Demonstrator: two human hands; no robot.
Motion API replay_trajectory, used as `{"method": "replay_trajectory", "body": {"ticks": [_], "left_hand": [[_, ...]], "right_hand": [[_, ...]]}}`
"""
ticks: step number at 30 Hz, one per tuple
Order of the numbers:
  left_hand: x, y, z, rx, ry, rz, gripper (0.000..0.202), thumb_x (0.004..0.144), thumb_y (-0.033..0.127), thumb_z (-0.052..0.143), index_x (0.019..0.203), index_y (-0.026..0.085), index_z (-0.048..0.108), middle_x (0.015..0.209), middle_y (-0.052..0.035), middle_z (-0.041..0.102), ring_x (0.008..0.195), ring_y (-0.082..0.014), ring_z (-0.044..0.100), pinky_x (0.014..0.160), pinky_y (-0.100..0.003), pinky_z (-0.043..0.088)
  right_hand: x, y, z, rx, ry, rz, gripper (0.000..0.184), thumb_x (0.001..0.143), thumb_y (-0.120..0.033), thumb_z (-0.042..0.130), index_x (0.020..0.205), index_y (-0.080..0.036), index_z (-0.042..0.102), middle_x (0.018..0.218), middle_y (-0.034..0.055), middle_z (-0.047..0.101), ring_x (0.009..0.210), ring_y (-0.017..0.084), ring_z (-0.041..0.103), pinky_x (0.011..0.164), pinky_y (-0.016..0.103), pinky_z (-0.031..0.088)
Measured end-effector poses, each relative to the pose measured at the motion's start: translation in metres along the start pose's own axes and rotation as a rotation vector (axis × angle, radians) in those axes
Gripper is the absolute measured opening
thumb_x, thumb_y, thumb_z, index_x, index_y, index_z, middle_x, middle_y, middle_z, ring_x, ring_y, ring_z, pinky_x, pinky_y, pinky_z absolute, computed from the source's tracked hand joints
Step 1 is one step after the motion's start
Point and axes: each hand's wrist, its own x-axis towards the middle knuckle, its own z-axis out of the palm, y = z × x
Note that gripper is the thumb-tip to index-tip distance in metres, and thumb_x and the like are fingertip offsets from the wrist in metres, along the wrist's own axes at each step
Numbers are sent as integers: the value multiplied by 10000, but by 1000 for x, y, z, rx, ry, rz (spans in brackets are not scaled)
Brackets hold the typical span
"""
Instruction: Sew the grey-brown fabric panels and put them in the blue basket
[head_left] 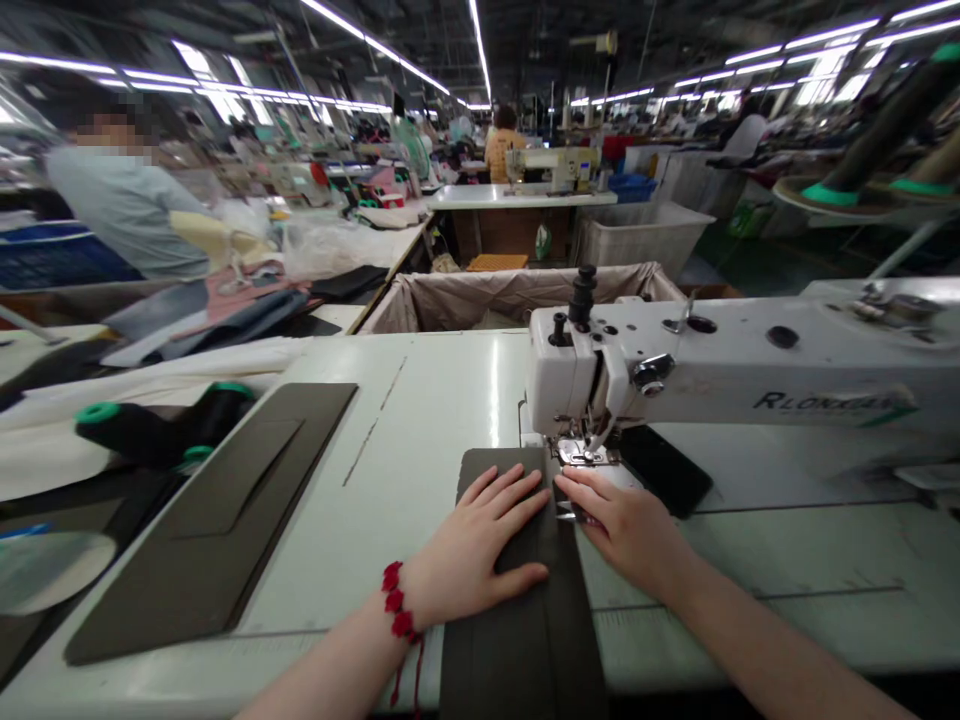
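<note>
My left hand (487,545) lies flat, fingers spread, on a dark olive-grey fabric panel (517,660). This long panel runs from the table's front edge up to the sewing machine's presser foot (589,452). My right hand (630,530) is at the panel's right edge, its fingertips just in front of the foot. Two pointed silver tips, which look like thread snips (567,512), stick out from under its curled fingers; the rest of them is hidden by the hand. The white sewing machine (720,360) stands on the right. Whether the panel lies under the foot cannot be made out.
Stacked matching panels (217,510) lie on the left of the table (397,540), beside black thread cones (142,430). A black phone (667,470) rests behind my right hand. Beyond the table is a cloth-lined bin (517,290). A person (127,200) works at the left.
</note>
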Motion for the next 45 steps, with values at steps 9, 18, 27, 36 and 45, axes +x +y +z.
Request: {"method": "replay_trajectory", "body": {"ticks": [9, 18, 27, 36, 45], "left_hand": [[0, 0, -6, -19, 1, 14, 602, 903, 523, 529, 1449, 350, 345, 1543, 28, 305, 1449, -252, 207, 1202, -532, 114], [0, 0, -7, 12, -12, 19, 532, 939, 483, 481, 1442, 367, 352, 1542, 54, 299, 1457, -229, 184, 1205, -538, 88], [1, -2, -5, 28, 5, 33, 473, 967, 409, 455, 1430, 357, 377, 1530, 44, 329, 1449, -219, 210, 1205, -532, 115], [1, -4, -1, 26, 30, 49, 482, 958, 371, 481, 1429, 337, 383, 1541, 16, 307, 1441, -231, 224, 1204, -524, 134], [0, 4, -3, 3, 123, -35, 471, 913, 340, 559, 1374, 311, 465, 1378, -68, 440, 1241, -274, 421, 1060, -488, 373]], "right_hand": [[1, 1, 0, -14, 8, -10, 530, 882, -149, 456, 1398, -266, 470, 1440, 20, 482, 1144, 215, 588, 951, 384, 508], [0, 2, 1, -12, 5, -3, 522, 888, -151, 459, 1396, -270, 471, 1448, 20, 473, 1130, 216, 595, 936, 372, 511], [1, 1, 1, -21, 3, 4, 517, 881, -157, 470, 1386, -270, 486, 1436, 32, 488, 1079, 218, 621, 895, 379, 529], [1, 1, 1, -20, 11, 0, 527, 863, -136, 475, 1374, -262, 503, 1427, 35, 498, 1080, 211, 624, 928, 374, 518], [1, 0, 0, -27, 6, 8, 520, 867, -138, 475, 1370, -265, 504, 1428, 30, 498, 1074, 212, 624, 916, 375, 520]]}}
